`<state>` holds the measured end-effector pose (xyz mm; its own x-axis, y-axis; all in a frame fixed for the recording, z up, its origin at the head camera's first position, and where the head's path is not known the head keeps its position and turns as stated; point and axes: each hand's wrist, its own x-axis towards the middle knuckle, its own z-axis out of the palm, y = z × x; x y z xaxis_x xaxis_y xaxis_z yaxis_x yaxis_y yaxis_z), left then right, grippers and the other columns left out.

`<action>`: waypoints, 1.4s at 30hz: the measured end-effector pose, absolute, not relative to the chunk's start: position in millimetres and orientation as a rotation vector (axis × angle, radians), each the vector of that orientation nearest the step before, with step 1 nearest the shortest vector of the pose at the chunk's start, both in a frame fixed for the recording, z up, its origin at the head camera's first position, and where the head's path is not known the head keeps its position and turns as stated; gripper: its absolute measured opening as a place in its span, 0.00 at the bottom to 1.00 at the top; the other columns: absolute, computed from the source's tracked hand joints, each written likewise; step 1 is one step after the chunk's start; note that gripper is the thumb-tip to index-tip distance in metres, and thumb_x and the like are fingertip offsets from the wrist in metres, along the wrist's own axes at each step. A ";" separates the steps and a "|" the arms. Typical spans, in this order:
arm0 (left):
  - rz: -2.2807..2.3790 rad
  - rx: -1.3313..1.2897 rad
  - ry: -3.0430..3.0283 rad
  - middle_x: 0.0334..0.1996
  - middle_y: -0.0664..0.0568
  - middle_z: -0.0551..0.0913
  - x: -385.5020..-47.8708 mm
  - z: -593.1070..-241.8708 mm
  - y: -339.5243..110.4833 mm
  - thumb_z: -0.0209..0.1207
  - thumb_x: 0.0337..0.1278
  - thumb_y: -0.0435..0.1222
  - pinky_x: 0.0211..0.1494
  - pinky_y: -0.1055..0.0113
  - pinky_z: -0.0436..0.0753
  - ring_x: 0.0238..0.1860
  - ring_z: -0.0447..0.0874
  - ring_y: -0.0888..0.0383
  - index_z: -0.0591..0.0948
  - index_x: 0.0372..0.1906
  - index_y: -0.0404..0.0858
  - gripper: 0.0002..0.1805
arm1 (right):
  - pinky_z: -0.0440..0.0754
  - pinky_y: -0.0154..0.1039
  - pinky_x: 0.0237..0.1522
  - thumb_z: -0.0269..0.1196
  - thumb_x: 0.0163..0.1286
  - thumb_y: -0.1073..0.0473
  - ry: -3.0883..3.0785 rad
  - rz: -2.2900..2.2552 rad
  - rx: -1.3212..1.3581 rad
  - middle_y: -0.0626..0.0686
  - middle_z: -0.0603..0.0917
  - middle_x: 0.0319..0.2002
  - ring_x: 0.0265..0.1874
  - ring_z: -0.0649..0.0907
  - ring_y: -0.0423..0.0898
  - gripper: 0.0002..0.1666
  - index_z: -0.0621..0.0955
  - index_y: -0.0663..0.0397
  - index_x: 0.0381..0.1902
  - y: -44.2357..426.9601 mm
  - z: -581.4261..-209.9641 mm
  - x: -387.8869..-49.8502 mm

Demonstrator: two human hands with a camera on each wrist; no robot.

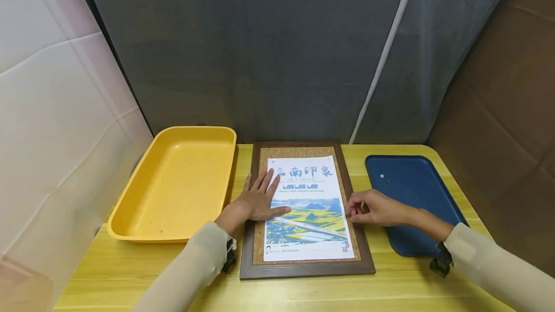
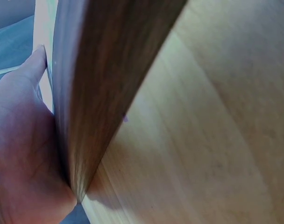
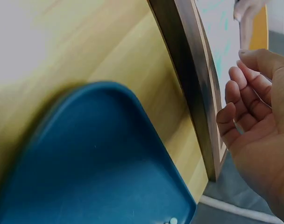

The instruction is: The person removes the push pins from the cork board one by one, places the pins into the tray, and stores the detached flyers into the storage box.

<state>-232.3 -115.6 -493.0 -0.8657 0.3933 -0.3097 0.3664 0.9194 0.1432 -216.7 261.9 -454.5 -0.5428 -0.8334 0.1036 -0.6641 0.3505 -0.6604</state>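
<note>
A printed poster [image 1: 305, 240] with blue Chinese characters and a landscape lies on a cork board [image 1: 299, 152] with a dark brown wooden frame [image 1: 303, 271]. My left hand [image 1: 257, 202] rests on the poster's left side, fingers spread. In the left wrist view its palm is beside the frame [image 2: 100, 84]. Bent fingers and thumb of my right hand [image 1: 375, 207] are at the poster's right edge, over the frame. The right wrist view shows its thumb and index fingertips [image 3: 252, 56] close together; whether anything is between them cannot be made out.
A blue tray [image 1: 422, 196] stands to the right, with tiny round pieces [image 1: 382, 176] near its far left corner. At the left is a large yellow tray [image 1: 182, 187]. Dark grey cloth [image 1: 243, 52] closes off the back of the wooden table [image 1: 416, 283].
</note>
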 end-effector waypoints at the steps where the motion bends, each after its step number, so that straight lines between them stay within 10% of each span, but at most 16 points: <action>1: 0.109 0.559 2.744 0.85 0.50 0.22 -232.3 -493.3 -115.6 0.41 0.65 0.78 0.81 0.35 0.25 0.86 0.23 0.46 0.31 0.86 0.48 0.62 | 0.78 0.33 0.31 0.70 0.73 0.65 2.352 -0.975 -1.356 0.43 0.82 0.33 0.31 0.77 0.35 0.03 0.86 0.54 0.42 260.7 -454.6 -214.3; 42: 0.118 0.566 2.736 0.85 0.49 0.21 -230.3 -488.9 -115.7 0.41 0.65 0.78 0.81 0.35 0.23 0.86 0.22 0.46 0.30 0.86 0.48 0.61 | 0.74 0.28 0.34 0.73 0.70 0.62 2.367 -0.893 -1.456 0.42 0.79 0.28 0.29 0.75 0.36 0.09 0.84 0.44 0.32 248.0 -475.2 -177.4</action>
<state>-230.3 -115.7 -488.9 -0.8614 0.3985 -0.3148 0.3700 0.9171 0.1484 -177.4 248.0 -475.2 -0.4839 -0.8665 0.1229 -0.7316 0.3235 -0.6001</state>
